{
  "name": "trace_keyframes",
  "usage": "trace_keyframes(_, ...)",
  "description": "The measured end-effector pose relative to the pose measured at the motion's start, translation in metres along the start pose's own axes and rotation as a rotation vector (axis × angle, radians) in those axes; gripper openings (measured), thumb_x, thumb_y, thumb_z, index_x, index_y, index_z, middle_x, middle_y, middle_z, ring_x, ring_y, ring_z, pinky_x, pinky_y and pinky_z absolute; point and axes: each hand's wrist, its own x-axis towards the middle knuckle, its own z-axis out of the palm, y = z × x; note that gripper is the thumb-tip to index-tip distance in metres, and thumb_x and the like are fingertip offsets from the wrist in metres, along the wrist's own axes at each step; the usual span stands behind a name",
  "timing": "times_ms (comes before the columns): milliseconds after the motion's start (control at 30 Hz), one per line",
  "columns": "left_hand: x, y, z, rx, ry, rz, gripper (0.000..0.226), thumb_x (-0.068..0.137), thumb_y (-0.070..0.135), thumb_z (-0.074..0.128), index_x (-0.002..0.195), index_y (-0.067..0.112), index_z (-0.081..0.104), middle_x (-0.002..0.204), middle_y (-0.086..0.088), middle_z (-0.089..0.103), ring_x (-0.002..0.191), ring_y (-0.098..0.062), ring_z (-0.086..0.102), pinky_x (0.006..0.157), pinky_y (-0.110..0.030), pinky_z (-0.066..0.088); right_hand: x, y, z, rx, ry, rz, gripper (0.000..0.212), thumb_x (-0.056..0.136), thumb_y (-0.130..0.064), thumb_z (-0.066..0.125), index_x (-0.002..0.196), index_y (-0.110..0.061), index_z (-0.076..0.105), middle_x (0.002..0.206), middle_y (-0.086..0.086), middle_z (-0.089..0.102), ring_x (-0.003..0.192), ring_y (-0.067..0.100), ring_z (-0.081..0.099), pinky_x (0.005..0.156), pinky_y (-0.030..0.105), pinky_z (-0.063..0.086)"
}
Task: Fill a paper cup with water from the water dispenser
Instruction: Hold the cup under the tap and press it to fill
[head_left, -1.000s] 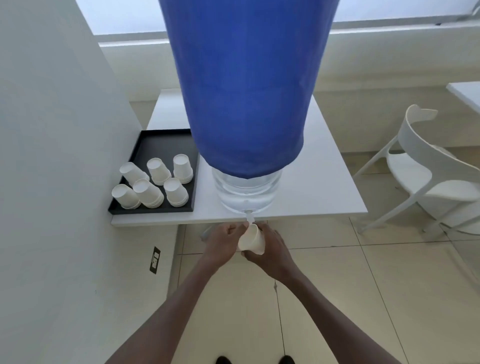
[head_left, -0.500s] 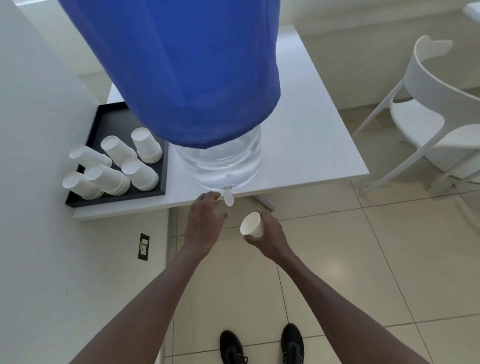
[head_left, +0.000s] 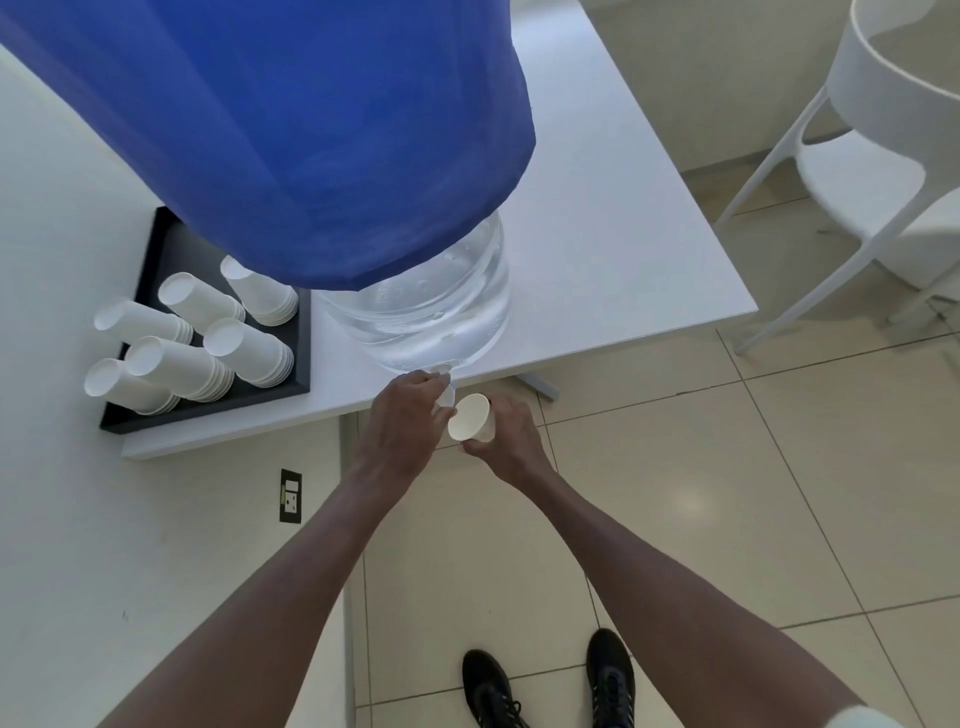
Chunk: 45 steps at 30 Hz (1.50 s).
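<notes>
**Cup held just beside the tap**

The paper cup (head_left: 469, 425) is in the right hand (head_left: 506, 436), gripped around its lower part with the fingers closed on it. It is tilted, its open mouth turned toward the camera and to the left, and its rim sits just beside and slightly below the tap (head_left: 445, 391). Whether any water is inside cannot be told.

The left hand (head_left: 402, 421) is closed around the tap, fingers and thumb wrapped on the small white spout at the base of the water bottle (head_left: 421, 317). The two hands nearly touch at the cup's rim.

The clear bottle stands at the front edge of a white table (head_left: 613, 270), and a blue cover (head_left: 291, 135) hides most of it. To the left on the table lies a black tray (head_left: 208, 410) with several stacks of upside-down paper cups (head_left: 208, 338).

Farther out, a white chair (head_left: 872, 156) stands to the right on the tiled floor (head_left: 727, 493). A wall socket (head_left: 291, 495) shows on the white wall below the table edge, and two black shoes (head_left: 550, 680) appear at the bottom.
</notes>
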Motion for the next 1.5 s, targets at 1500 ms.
trace_keyframes(1500,0.048,-0.015,-0.022,-0.180,-0.270,-0.175,0.023,0.081,0.013,0.076,0.102,0.005,0.076,0.094,-0.015,0.076,0.056,-0.002,0.049,0.049,0.001,0.034,0.004,-0.019,0.005,0.203,0.100,-0.061,0.062,0.065,-0.016,0.087,0.119,-0.015,0.057,0.112,0.000,0.068,0.098,0.019,0.061,0.079,0.025,0.045)
